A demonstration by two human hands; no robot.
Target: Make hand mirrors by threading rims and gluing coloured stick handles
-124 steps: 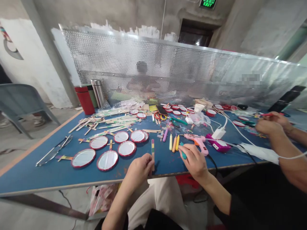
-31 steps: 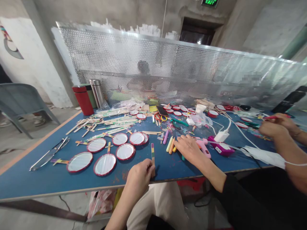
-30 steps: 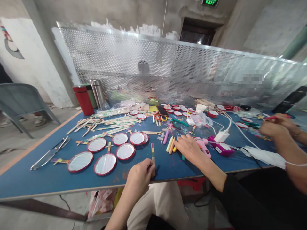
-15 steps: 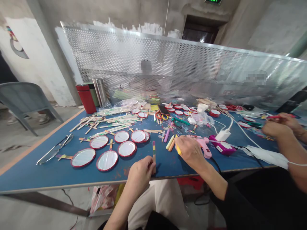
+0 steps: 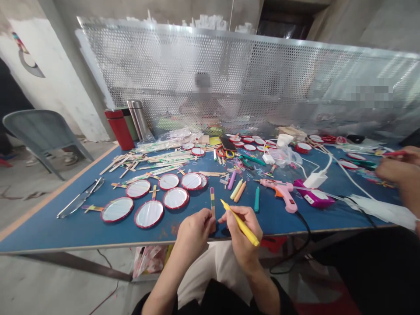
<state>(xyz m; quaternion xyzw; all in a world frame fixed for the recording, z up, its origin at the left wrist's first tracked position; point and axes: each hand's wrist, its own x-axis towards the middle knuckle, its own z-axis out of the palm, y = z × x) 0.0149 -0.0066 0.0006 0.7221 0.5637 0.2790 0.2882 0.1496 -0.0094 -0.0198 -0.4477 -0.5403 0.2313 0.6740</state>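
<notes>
My left hand (image 5: 196, 227) pinches the lower end of a popsicle stick (image 5: 212, 202) at the table's front edge. Bands of purple, yellow and green colour the stick's upper part. In my right hand (image 5: 244, 229) is a yellow marker (image 5: 242, 223), gripped like a pen, its tip pointing toward the stick but apart from it. Beyond that hand lie an orange marker (image 5: 240, 191), a pale yellow marker (image 5: 236, 189), a purple marker (image 5: 232, 180) and a teal marker (image 5: 257, 199). Several round red-rimmed discs (image 5: 148, 214), some with coloured stick handles, lie to the left.
A pink glue gun (image 5: 285, 192) with its cable rests at right, beside a purple box (image 5: 311, 194). Glasses (image 5: 80, 199) lie at far left. Loose sticks (image 5: 154, 166) and a red bottle (image 5: 120, 131) are behind. Another person's hand (image 5: 400, 166) works at far right.
My right hand has come back from the marker group to beside the stick, bringing the yellow marker. My left hand keeps the stick in place. The view has tilted slightly.
</notes>
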